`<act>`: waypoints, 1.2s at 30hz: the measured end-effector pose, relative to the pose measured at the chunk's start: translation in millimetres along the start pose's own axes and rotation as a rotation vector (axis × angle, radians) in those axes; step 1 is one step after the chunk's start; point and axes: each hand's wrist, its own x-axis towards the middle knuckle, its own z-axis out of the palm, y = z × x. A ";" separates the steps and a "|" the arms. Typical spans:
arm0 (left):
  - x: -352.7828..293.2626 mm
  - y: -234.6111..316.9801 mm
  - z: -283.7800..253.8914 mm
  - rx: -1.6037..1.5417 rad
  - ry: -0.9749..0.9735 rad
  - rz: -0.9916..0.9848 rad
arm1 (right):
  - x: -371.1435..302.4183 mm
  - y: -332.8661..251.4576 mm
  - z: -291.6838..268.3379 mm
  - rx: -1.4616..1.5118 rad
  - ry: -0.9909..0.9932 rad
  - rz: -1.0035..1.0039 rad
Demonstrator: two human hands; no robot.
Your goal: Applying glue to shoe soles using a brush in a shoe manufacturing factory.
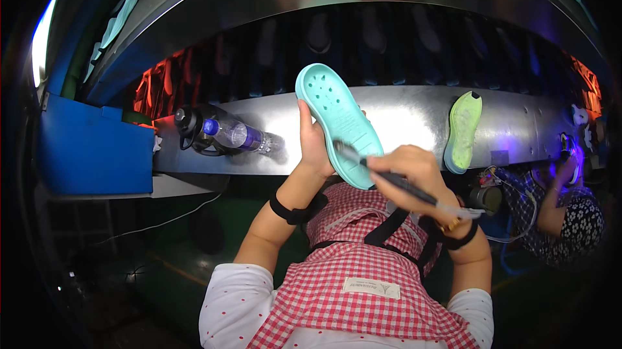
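Note:
A turquoise shoe sole (pixel 346 119) is held up over the metal bench, tilted, its inner side with several small holes in the upper part facing me. My left hand (pixel 312 141) grips its left edge, with the thumb along the side and the other fingers mostly hidden behind it. In my right hand (pixel 414 171) is a brush (pixel 403 184) with a dark handle, its blurred bristle end over the lower part of the sole. Whether the bristles touch the surface is hard to see. A lime-green sole (pixel 464 128) lies on the bench to the right.
On the left of the bench (pixel 402 112) are a clear plastic bottle (pixel 241 135) with a blue cap and a black bottle (pixel 188 122). A blue cabinet (pixel 97 148) stands far left. A dark rack (pixel 265 51) runs behind. At right are a can (pixel 486 200) and another person (pixel 557 213).

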 end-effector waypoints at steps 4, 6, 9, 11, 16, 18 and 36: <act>-5.0 4.1 13.2 -0.051 -0.020 0.053 | 2.3 -16.9 -26.8 0.206 -0.192 0.110; -9.5 0.7 23.7 -0.118 -0.030 0.074 | 13.1 -16.5 -25.4 0.332 -0.037 0.386; -8.0 -7.5 41.0 -0.104 -0.130 0.076 | 22.2 -15.3 -13.8 0.304 0.069 0.305; -6.1 -5.6 38.6 -0.147 -0.150 0.148 | 18.7 -28.4 -14.0 0.218 -0.092 0.198; -7.8 2.8 46.2 -0.069 -0.136 0.238 | 17.1 -20.1 -20.9 0.530 0.037 0.404; -5.2 6.0 40.4 -0.009 -0.152 0.286 | 15.5 -18.6 -25.0 0.428 -0.091 0.276; -23.8 17.2 71.3 -0.060 -0.033 0.250 | -7.5 1.4 -9.7 1.358 0.195 0.522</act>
